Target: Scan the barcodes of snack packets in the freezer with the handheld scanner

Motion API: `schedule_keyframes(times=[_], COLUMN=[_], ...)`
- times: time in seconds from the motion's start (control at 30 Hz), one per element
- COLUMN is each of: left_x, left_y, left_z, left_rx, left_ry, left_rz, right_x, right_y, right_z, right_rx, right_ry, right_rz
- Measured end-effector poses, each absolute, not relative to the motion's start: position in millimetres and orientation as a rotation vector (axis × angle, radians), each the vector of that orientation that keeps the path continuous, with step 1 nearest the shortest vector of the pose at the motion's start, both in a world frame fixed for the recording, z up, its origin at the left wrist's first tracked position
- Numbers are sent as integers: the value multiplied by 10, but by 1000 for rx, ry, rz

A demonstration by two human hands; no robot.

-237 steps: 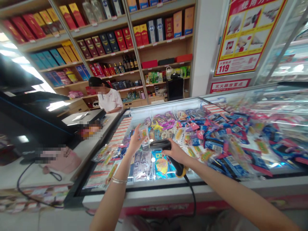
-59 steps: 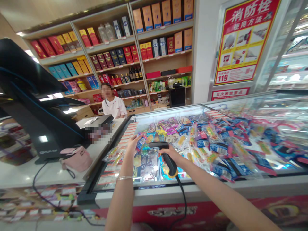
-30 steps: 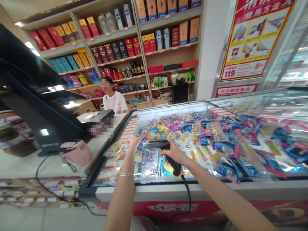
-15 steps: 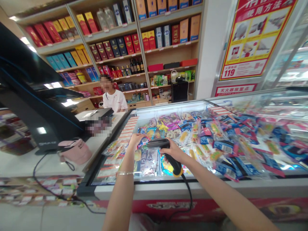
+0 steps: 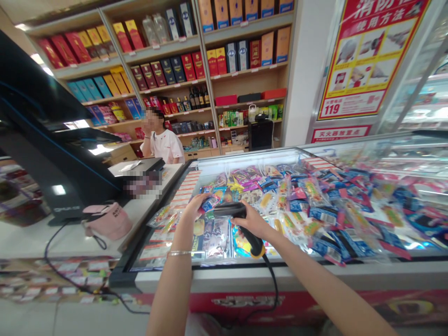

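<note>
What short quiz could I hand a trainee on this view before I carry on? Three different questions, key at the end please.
1. Multiple choice: which hand grips the black scanner?
A) left
B) right
C) both

2. True or false: a pink container stands on the white counter.

3. Short answer: what does the left hand hold near the front end of the scanner?

Key
1. B, the right hand.
2. True.
3. A small blue-and-red packet.
</note>
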State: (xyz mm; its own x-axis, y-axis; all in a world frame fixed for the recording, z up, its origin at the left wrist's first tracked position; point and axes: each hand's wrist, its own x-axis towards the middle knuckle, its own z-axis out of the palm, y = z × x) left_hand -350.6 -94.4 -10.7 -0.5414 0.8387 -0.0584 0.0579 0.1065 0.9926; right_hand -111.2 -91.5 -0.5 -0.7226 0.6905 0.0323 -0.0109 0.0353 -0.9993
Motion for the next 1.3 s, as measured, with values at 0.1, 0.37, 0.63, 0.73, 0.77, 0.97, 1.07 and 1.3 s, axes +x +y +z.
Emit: schedule_keyframes(times=[0.1,0.37,0.63,0.73,0.77,0.97,1.07,1.3], left_x=[-3489,-3462,-3428,-3446,-3455,-3515,-3523,-3534], left_y=[-975,-1005,-1047,-1065,-1071,-1111,-1133,-1155], left_z=[-66,-66,12,26,29,54,70,85], left_rx=[792,1014,1124,1129,1121,1112,1141,1174], left_ry=[1540,1403,1376,1385,1396,1437,1453,1430], left_rz=[1468,1420,1259,1174,1153,1105,1088,1059], right_x=[-1096,-1084,-1082,-1077,-1077,-1068,-1058,-1060], right_y=[-913,-815,-811,-821,-822,-828,-827,-822], right_z=[8,20,38,46,46,49,52,38], right_rx=[-659,-605,-664,-709,-719,-745,-747,-738], right_ry=[-1792,-1604,-1624,-1691,-1715,-1791,-1800,-1818], right_rz=[1724,1738,1707,1630,1598,1579,1599,1564])
